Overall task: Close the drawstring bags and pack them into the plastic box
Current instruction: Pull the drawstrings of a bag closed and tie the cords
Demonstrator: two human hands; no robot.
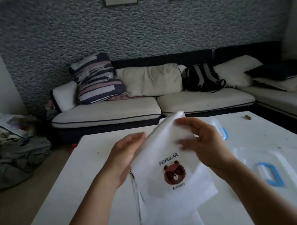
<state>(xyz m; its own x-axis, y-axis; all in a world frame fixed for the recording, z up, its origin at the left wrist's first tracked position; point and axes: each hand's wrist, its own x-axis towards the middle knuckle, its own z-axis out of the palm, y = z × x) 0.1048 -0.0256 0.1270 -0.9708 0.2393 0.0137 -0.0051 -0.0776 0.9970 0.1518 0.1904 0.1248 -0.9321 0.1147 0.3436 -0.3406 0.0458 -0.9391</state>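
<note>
Both hands, left hand (128, 153) and right hand (203, 142), pinch the bag (171, 158) off the counter (74, 189); slippery fabric could slide loose before cinching.

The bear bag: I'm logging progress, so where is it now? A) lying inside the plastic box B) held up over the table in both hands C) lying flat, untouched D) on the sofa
B: the left hand and right hand hold the bear bag lifted above the white table.
</note>
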